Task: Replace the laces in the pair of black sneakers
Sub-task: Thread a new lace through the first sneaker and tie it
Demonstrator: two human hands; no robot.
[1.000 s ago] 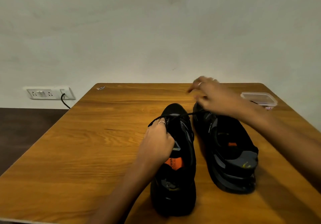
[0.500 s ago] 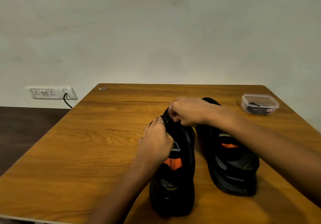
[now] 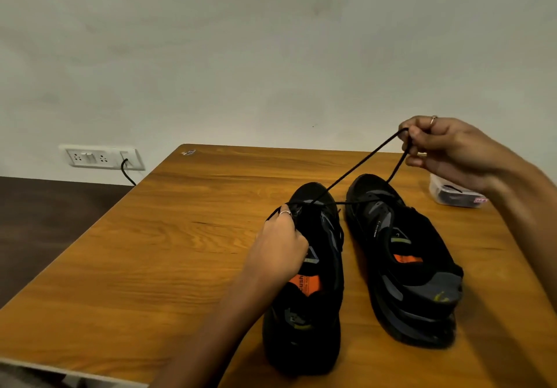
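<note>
Two black sneakers stand side by side on the wooden table (image 3: 150,267), toes pointing away from me. My left hand (image 3: 278,249) rests on the left sneaker (image 3: 313,303) and grips its upper near the front eyelets. My right hand (image 3: 449,149) is raised above and to the right, pinching a black lace (image 3: 355,167). The lace runs taut from the left sneaker's front eyelets up to my fingers, and a second strand drops from them toward the toe of the right sneaker (image 3: 401,255). Another stretch of lace crosses between the two shoes.
A small clear plastic box (image 3: 452,194) with dark contents sits at the table's right, partly behind my right wrist. A wall socket (image 3: 101,157) with a black cable plugged in is at the left, beyond the table's edge. A small sticker (image 3: 189,152) lies at the far left corner.
My right hand has gone from the left sneaker's front eyelets up and to the right, drawing the lace out taut. My left hand has stayed on the left sneaker.
</note>
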